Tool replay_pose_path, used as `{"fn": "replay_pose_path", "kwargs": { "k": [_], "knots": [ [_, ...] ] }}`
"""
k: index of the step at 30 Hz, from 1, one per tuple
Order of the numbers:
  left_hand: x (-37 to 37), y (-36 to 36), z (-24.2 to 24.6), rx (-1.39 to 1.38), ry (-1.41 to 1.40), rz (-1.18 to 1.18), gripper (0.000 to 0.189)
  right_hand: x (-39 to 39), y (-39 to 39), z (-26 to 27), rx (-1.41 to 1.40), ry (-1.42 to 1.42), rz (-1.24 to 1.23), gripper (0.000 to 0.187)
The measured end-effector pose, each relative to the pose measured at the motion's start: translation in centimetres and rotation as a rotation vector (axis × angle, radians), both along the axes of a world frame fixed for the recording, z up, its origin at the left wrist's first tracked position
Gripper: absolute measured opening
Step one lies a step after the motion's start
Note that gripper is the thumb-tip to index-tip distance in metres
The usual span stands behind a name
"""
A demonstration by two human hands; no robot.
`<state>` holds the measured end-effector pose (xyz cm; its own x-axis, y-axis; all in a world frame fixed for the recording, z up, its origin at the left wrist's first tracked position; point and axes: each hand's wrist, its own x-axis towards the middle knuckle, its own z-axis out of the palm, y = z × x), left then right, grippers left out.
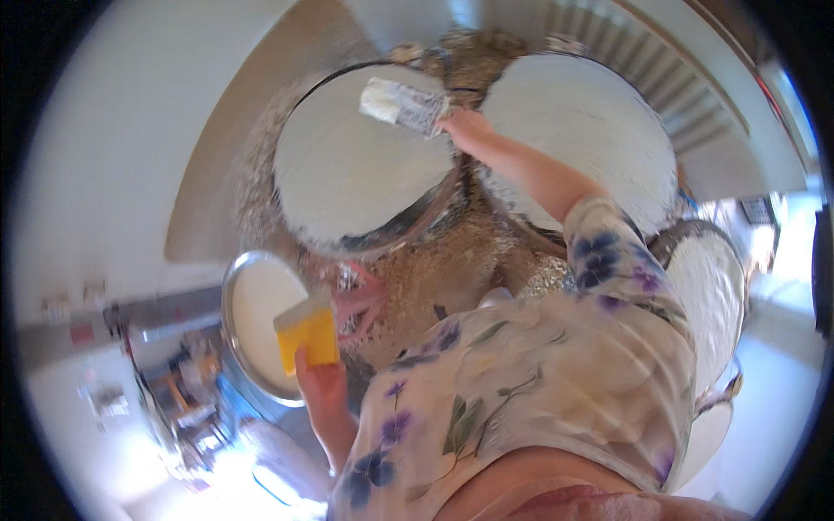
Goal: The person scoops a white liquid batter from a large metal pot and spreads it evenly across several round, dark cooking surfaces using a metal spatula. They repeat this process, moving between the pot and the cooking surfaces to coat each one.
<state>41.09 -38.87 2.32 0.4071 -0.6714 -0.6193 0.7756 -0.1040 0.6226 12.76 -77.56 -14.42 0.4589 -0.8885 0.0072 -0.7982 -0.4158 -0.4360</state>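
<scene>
My right hand grips a wide brush-like tool coated in white paste; motion blur hides its exact kind. The tool is over the right part of a large round pan, whose surface is covered with a white layer. A dark crescent shows along that pan's near edge. In my left hand is a flat yellow scraper, with a greyish far edge. It overlaps the near right rim of a metal basin that contains cream-coloured liquid, perhaps batter; whether they touch is unclear.
A second round pan, also coated white, lies beyond my right forearm. Further white-topped round surfaces stand at my right side. A pink plastic stand or stool is below the basin's right. A pale wall curves along the left.
</scene>
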Motion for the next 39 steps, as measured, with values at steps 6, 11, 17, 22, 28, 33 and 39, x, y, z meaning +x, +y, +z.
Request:
{"fn": "replay_pose_path", "kwargs": {
  "k": [6, 11, 17, 22, 28, 33, 39],
  "knots": [
    [4.2, 5.0, 0.3, -0.02, 0.023, 0.078, 0.026, 17.5, 16.5, 5.6, -0.081, -0.062, 0.434, 0.031],
    [9.4, 13.2, 0.2, -0.11, 0.05, 0.123, 0.027, 27.4, 27.4, 4.4, 0.283, -0.223, 0.588, 0.042],
    [16.0, 21.9, -1.1, -0.201, 0.009, 0.184, 0.032, 34.6, 36.0, -1.7, 1.406, -0.528, 0.42, 0.032],
    [19.4, 24.0, -1.2, -0.185, 0.021, 0.115, 0.031, 34.3, 41.0, -11.2, 1.369, -0.317, 0.307, 0.017],
    [19.8, 21.1, -2.8, -0.18, 0.12, -0.156, 0.029, 25.5, 42.1, -6.7, 0.869, -0.159, 0.14, 0.021],
    [15.8, 15.9, -4.1, -0.09, 0.132, -0.476, 0.029, 15.0, 45.4, -1.4, 0.682, -0.278, -0.182, 0.026],
    [6.9, 11.2, -6.4, -0.101, -0.041, -0.949, 0.033, 7.6, 50.9, 4.9, 0.343, -0.47, -0.436, 0.033]
  ]
}}
